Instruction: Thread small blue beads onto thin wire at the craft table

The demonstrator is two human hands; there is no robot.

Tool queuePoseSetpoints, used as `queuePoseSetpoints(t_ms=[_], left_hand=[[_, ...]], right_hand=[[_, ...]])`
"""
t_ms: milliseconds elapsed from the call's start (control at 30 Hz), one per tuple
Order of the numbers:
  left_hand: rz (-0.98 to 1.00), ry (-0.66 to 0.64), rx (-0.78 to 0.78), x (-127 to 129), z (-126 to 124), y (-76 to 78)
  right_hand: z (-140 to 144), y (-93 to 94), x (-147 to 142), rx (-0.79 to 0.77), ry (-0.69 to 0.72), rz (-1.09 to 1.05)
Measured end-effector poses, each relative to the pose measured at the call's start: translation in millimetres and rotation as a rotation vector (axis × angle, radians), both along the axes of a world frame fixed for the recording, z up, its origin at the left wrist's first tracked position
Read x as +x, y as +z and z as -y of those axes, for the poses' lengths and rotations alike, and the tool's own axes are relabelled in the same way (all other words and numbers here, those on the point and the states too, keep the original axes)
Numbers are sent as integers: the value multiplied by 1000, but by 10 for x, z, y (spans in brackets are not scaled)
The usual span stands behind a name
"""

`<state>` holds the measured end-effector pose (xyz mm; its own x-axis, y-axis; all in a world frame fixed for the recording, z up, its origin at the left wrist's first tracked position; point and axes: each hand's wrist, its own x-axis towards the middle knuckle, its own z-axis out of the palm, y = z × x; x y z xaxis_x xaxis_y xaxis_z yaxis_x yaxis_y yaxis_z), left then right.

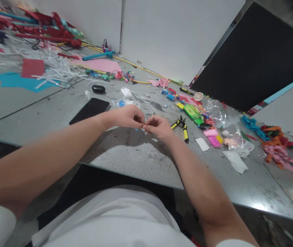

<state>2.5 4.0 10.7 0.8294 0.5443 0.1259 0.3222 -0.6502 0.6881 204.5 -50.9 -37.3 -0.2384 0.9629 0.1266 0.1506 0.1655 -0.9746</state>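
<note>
Both my hands meet above the middle of the grey table [125,154], fingertips touching. My left hand [129,116] is closed in a pinch, thumb against the fingers. Facing it, my right hand [159,127] is pinched the same way. Whatever lies between the fingertips is too small to name. Just right of my right hand lie pliers with yellow and black handles [185,133], jaws pointing away. A dark tablet or phone [91,110] lies beside my left forearm. Behind the hands are thin wire-like strands [148,101] and a small blue lump [121,103].
Packets of coloured clay [192,112] and clear plastic bags [215,113] lie to the right, with white paper pieces [235,161]. A black oval case [98,89] sits behind the tablet. Paper shreds [58,68] cover the left. A white wall [161,34] rises behind.
</note>
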Motion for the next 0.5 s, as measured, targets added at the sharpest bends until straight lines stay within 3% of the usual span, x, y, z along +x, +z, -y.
queuePoseSetpoints(t_ms=[233, 500], left_hand=[[17, -2, -1, -19, -22, 63], [13, 75, 12, -27, -30, 78]], right_hand=[[-1, -44, 19, -1, -1, -84], [38, -46, -6, 95, -129, -56]])
